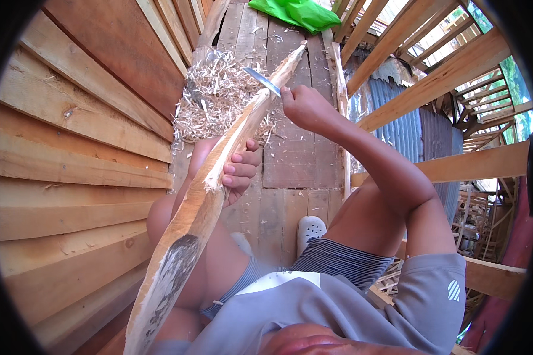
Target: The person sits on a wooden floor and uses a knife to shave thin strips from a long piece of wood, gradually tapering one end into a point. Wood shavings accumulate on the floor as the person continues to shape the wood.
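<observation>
- Wooden pole point(204, 196), in the head view, slanted across the person's left leg point(160, 214), its narrow end pointing away over the floorboards point(287, 168) and its thicker, dark-patched part close to the body.
- Left hand point(241, 168) gripped the pole about midway, fingers curled round its right side.
- Right hand point(307, 109) was closed in a fist on a knife point(263, 81), whose blade lay across the pole farther out, beyond the left hand.
- A slip seemed the main danger: a stroke drawn back toward the body could have run on into the left fingers or the leg.
- The pole might also have rolled or swung, since one hand alone appeared to steady it, and a knot or rough grain could have made the blade jump or dig too deep.
- Loose wood shavings point(210, 89) nearby could have made for poor footing.
- The knife's handle was hidden inside the fist, and the left palm behind the pole; the near end ran out at the lower edge.
- Whether the blade bit into the wood, and which way its edge faced, could not be told.
</observation>
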Tool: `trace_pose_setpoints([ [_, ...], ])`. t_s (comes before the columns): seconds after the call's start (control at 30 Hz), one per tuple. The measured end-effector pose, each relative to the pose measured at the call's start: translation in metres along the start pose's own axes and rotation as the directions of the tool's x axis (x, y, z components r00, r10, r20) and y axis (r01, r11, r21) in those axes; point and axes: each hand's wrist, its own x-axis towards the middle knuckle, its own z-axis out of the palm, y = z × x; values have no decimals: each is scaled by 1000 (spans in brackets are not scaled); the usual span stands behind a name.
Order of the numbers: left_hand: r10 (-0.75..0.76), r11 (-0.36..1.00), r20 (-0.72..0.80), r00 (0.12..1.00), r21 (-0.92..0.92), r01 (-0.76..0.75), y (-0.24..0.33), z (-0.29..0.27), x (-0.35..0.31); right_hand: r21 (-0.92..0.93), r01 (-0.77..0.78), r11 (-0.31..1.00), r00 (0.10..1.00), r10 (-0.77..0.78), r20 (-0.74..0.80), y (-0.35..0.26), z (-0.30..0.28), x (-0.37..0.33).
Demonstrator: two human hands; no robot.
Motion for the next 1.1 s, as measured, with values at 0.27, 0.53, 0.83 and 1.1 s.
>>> trace_pose_setpoints([
  [0.27, -28, 1000, -3, 1000, -1, 28, 3, -2, 13, 3, 22, 1000, 1000, -22, 10, -4, -1, -10],
  [0.53, 51, 973, -160, 986, 231, -13, 9, 5, 7, -153, 136, 979, 988, -145, -48, -9, 8, -23],
  [0.83, 401, 626, -366, 840, 779, 40, 5, 25, -3, -163, 182, 970, 979, -163, 124, 32, -27, 16],
  [1.1, 431, 550, -368, 824, 831, 84, 12, 32, -2, 369, -231, 900, 971, 191, 142, 66, -24, 59],
])
